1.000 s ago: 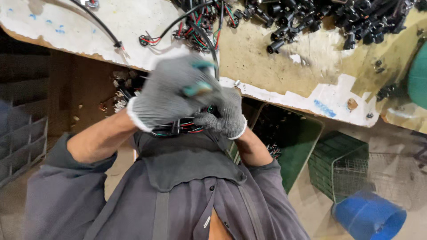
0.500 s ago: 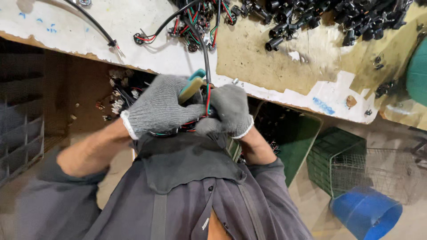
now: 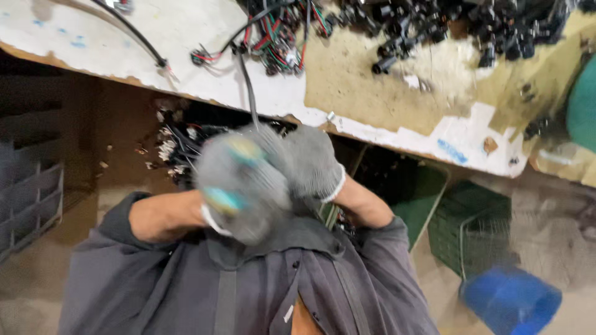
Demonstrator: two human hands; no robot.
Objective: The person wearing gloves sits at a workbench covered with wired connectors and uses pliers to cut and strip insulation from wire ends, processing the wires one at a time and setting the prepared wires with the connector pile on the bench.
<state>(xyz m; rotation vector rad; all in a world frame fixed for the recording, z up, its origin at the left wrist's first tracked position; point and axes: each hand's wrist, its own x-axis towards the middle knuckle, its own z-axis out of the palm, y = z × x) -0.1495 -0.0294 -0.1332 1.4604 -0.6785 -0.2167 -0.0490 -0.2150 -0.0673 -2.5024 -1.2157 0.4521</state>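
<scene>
Gloved left hand (image 3: pixel 239 189), blurred, grip indiscernible; right hand (image 3: pixel 310 162) clenched on black cable (image 3: pixel 247 87) toward twelve o'clock: a tug could drag the wire bundle (image 3: pixel 273 37) off the bench (image 3: pixel 385 87).

Workbench (image 3: pixel 186 37): worn white top with a bare tan patch, spanning 10 to 2 o'clock; chipped front edge.
Floor (image 3: pixel 546 229): dusty grey concrete, 3 to 5 o'clock.
Wire basket (image 3: pixel 472 229): green, on the floor at 4 o'clock.
Blue tub (image 3: pixel 512 301): just beside the basket, 5 o'clock.
Grey crate (image 3: pixel 28 198): slatted, 9 o'clock.
Light: even, dim beneath the bench.
</scene>
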